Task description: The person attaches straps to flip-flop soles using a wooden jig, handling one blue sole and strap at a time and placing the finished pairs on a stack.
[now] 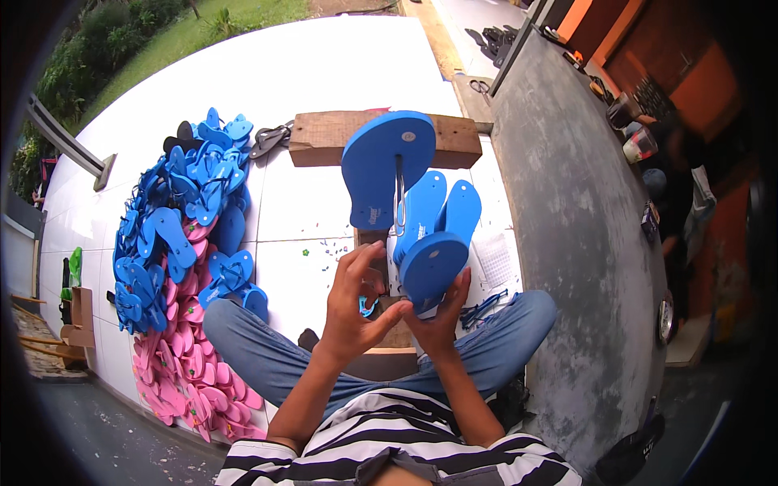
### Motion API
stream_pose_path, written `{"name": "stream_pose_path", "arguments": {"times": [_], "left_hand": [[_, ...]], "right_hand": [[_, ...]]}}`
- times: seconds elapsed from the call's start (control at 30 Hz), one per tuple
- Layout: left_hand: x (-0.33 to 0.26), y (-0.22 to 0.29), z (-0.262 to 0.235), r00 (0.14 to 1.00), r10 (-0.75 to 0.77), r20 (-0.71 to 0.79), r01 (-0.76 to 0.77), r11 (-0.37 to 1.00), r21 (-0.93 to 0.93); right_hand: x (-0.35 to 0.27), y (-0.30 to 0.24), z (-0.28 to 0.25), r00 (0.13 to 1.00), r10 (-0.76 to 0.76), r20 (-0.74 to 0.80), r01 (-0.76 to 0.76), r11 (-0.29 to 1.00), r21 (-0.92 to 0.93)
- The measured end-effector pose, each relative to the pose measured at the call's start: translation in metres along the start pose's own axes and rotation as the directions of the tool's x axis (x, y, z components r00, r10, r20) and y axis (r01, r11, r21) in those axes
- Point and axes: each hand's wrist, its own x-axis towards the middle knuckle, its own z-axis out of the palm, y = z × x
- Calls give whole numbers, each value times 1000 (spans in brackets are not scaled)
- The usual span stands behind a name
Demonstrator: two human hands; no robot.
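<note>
A blue flip-flop sole (pixel 435 266) is gripped at its near end by my right hand (pixel 440 324), thumb and fingers around its edge. My left hand (pixel 354 304) is just left of it, fingers spread and curved, its thumb tip close to the right thumb. I see nothing held in it. A small light-blue strap piece (pixel 368 307) shows beside the left palm. Ahead, another blue sole (pixel 389 162) stands raised against a wooden block (pixel 318 139), with a thin metal rod (pixel 399 194) in front of it. More blue soles (pixel 461 212) lie just beyond the held one.
Blue flip-flops (pixel 172 231) and pink flip-flops (pixel 190 373) form a long pile on the white tiles at left. Loose blue straps (pixel 486 309) lie by my right knee. A grey concrete ledge (pixel 583 227) runs along the right. Scissors (pixel 480 86) lie far ahead.
</note>
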Motion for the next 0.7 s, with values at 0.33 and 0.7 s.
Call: {"name": "stream_pose_path", "arguments": {"times": [0.33,0.7], "left_hand": [[50,12,-41,900,362,244,-406,899,163],[77,12,-35,894,446,47,-448,882,145]], "right_hand": [[81,-105,-13,822,-550,146,546,835,69],[115,-127,-6,801,-584,136,586,810,29]]}}
